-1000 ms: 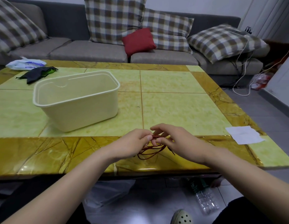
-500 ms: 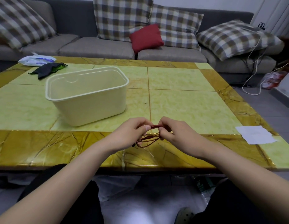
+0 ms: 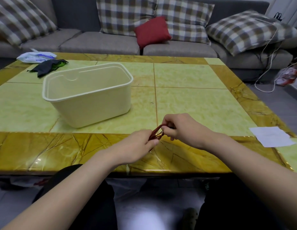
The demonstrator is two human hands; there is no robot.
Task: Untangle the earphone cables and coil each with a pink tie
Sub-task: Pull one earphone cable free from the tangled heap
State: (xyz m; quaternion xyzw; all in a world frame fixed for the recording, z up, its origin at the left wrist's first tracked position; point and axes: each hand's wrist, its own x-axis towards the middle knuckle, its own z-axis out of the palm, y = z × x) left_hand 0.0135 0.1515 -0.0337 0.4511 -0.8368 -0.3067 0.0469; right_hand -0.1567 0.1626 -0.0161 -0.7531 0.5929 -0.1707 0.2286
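in the head view we see both hands meeting just below the centre of the frame, over the amber border of the counter (image 3: 44, 151). the left hand (image 3: 136, 147) has its grip closed on the lower end of a dark red earphone cable (image 3: 156, 134), thumb and fingers pinching the strands together. the right hand (image 3: 183, 128) has its grip curled round the upper end of the same bundle, fingers bent in over it. the cable shows as a short bunch of loops slanting between the two hands; we cannot tell whether it touches the counter beneath.

above and to the left of the hands a cream plastic tub (image 3: 94, 103) stands upright on the green tiles, well apart from the cable. near the right edge of the frame a white sheet of paper (image 3: 271, 136) lies flat on the counter's border. in the upper left a dark cloth (image 3: 46, 67) lies just beside a white plastic bag (image 3: 36, 56) by the far edge. across the top a grey sofa (image 3: 97, 44) carries checked cushions (image 3: 126, 15) and a small red cushion (image 3: 151, 31). white cords (image 3: 270, 52) trail from its right end down to the floor.
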